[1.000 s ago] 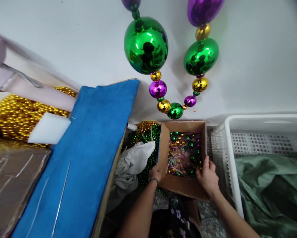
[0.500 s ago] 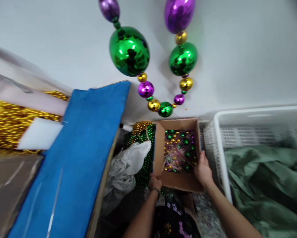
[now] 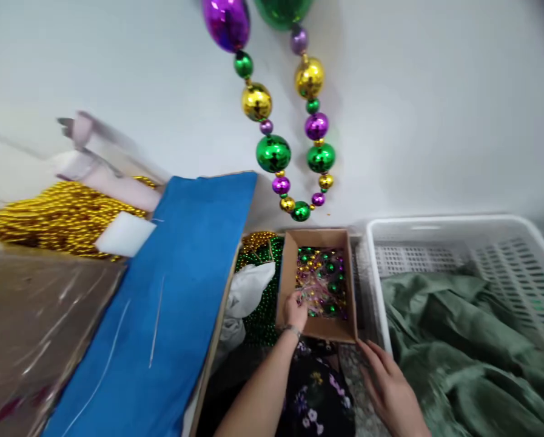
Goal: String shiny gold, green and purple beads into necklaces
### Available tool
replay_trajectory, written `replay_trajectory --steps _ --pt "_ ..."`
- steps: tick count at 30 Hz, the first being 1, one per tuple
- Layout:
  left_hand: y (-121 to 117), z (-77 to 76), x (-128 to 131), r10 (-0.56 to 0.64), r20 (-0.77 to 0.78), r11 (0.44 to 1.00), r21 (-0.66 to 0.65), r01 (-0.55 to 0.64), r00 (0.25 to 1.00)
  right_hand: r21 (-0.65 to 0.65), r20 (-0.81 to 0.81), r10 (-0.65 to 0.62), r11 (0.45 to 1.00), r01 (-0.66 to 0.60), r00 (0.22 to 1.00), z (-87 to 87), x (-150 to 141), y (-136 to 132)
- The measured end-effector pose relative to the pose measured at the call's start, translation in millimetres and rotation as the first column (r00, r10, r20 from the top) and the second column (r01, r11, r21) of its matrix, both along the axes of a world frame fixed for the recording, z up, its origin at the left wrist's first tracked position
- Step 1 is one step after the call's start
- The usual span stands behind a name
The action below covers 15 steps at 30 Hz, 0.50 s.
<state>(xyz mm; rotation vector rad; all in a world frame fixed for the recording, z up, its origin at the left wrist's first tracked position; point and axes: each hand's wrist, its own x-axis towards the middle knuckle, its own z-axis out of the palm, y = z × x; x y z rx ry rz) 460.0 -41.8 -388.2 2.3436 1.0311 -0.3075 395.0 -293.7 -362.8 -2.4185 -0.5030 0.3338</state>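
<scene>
A small cardboard box [image 3: 318,328] sits low in the middle, filled with green, gold and purple beads [image 3: 321,279] and pale tinsel strands. My left hand [image 3: 295,309] reaches over the box's near left corner into the beads, fingers curled; what they hold I cannot make out. My right hand [image 3: 390,385] is off the box, below and to its right, fingers spread and holding nothing. A string of big shiny green, gold and purple balls [image 3: 290,145] hangs on the white wall above the box.
A blue cloth-covered board [image 3: 162,297] lies to the left. Gold bead strings [image 3: 57,215] are heaped at far left beside a white foam block [image 3: 124,233]. A white plastic crate [image 3: 435,227] with green cloth [image 3: 458,340] stands at right. Green beads [image 3: 260,315] and white paper [image 3: 248,291] lie left of the box.
My right hand has let go of the box's right side and dropped back toward me. My left hand moved from the box's corner into the beads. The view pulled back.
</scene>
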Motion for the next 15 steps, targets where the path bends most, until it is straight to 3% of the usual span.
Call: replay_trajectory --steps 3,8,12,15 --pt "28.1 -5.6 10.7 0.098 0.094 0.991 0.084 -0.106 0.991 -0.101 0.007 -0.012 0.995 0.012 1.000 -32.2 15.1 24.3" --pt "103.4 -24.9 51.9 0.269 0.225 0.917 0.236 -0.321 0.936 -0.233 0.022 0.001 0.972 0.004 1.000 -74.7 40.1 75.8" --pt "168.6 -58.5 91.6 0.363 0.258 0.848 0.307 -0.432 0.895 -0.265 0.023 0.026 0.964 -0.019 0.999 -118.0 31.4 75.4" --pt "215.0 -83.5 108.3 0.410 0.211 0.833 0.311 -0.459 0.887 -0.220 -0.021 0.078 0.972 -0.081 0.997 -148.0 17.8 68.1"
